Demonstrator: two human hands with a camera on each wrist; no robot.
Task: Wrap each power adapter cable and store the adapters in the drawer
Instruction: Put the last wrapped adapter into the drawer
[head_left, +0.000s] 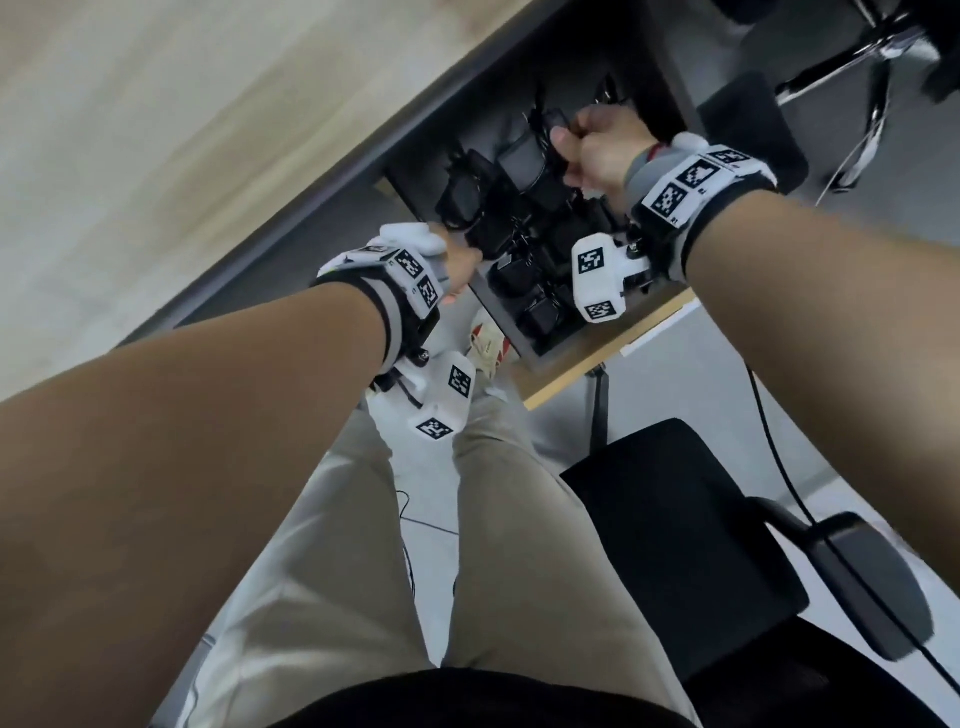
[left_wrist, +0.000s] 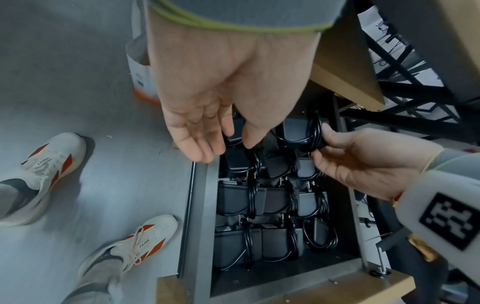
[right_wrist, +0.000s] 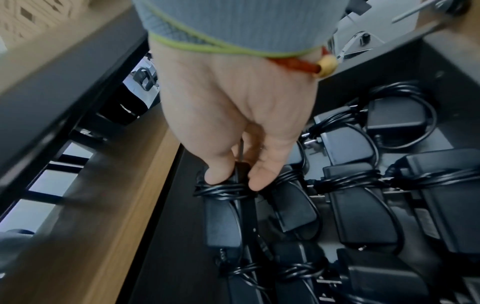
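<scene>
An open dark drawer (head_left: 500, 322) under the desk holds several black power adapters (left_wrist: 239, 199), each with its cable wound round it, lying in rows. My right hand (head_left: 569, 153) reaches to the drawer's far end and pinches one wrapped adapter (right_wrist: 223, 218) between thumb and fingers, at its cable coil. The same adapter (left_wrist: 296, 131) hangs just above the back row, in my right hand (left_wrist: 322, 145). My left hand (left_wrist: 223, 147) hovers over the drawer's far left corner with relaxed fingers, holding nothing. In the head view my left hand (head_left: 465, 260) is by the drawer's left wall.
The light wooden desk top (head_left: 156, 156) runs along the left above the drawer. A black office chair (head_left: 675, 545) stands at my right, another chair's base (head_left: 872, 78) beyond. My legs and shoes (left_wrist: 46, 168) are on the grey floor beside the drawer (left_wrist: 205, 205).
</scene>
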